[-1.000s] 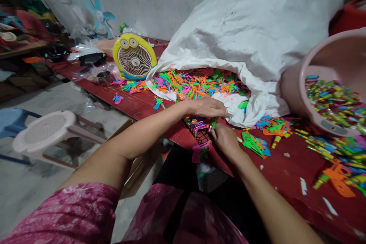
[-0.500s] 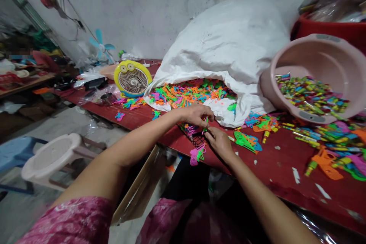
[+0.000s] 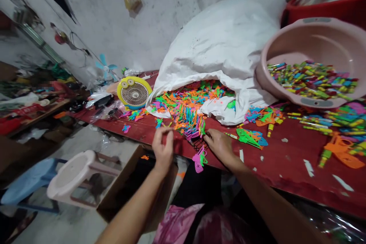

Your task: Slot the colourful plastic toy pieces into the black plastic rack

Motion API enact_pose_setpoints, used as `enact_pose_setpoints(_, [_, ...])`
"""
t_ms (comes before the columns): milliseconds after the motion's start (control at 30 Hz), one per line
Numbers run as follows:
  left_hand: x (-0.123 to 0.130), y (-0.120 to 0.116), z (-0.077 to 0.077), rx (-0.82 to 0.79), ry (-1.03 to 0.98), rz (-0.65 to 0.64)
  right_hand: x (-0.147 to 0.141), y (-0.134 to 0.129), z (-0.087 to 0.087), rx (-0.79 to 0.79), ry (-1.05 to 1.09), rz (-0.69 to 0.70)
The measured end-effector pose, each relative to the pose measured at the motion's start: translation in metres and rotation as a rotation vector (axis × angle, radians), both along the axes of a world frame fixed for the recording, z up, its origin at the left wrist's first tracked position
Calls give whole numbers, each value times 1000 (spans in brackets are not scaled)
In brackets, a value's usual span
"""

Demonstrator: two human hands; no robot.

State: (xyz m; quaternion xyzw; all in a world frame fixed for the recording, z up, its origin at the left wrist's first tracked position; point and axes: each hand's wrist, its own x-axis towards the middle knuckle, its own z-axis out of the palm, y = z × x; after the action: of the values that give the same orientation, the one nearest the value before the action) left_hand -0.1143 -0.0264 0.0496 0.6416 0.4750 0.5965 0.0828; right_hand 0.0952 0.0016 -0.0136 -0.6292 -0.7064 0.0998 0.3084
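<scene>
Neon plastic toy pieces (image 3: pixel 185 110) lie heaped on a red-painted table (image 3: pixel 288 175), spilling from the mouth of a white woven sack (image 3: pixel 220 42). The left hand (image 3: pixel 162 146) is held upright just off the table's near edge, its fingers curled together, with nothing visibly gripped. The right hand (image 3: pixel 219 145) is laid on the tabletop beside the heap, its fingers held together and extended toward a green piece (image 3: pixel 203 129) at the heap's front edge; whether that piece is pinched cannot be told. A pink-and-green plastic piece (image 3: pixel 199 162) is hung over the table edge near the right hand, next to a black plastic mesh (image 3: pixel 197 144). Flat bright green moulded pieces (image 3: pixel 248 138) are scattered to the right. A tilted pale pink plastic basin (image 3: pixel 310 42), holding short multicoloured plastic sticks (image 3: pixel 311 80), is set beside the sack. A round yellow desk fan (image 3: pixel 134 93) is stood beyond the heap.
</scene>
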Motion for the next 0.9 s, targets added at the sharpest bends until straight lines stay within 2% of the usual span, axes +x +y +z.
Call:
enact_pose_setpoints(33, [1, -10, -27, -109, -49, 28, -2, -2, 0, 4, -30, -9])
enact_pose_setpoints(100, [6, -22, -70, -285, -50, -25, -4, -7, 2, 2, -78, -21])
enact_pose_setpoints(167, [14, -23, -91, -322, 50, -37, -6, -12, 3, 2, -104, -16])
enact_pose_setpoints(233, [22, -14, -93, -334, 131, 30, -7, -20, 4, 23, -107, -23])
enact_pose_setpoints(333, [30, 2, -82, -383, 239, 133, -10, -39, 2, 97, -119, -50])
enact_pose_setpoints(500, [32, 17, -78, -379, 347, 169, -20, -67, -3, 230, -323, 106])
enact_pose_setpoints(567, [27, 22, -80, -377, 327, 121, -22, -70, -4, 240, -364, 117])
enact_pose_setpoints(767, [5, 49, -86, -428, 146, -128, -21, -62, -5, 262, -410, 130])
enact_pose_setpoints(900, [-8, 68, -80, -479, 108, -266, -21, -57, -8, 232, -431, 135])
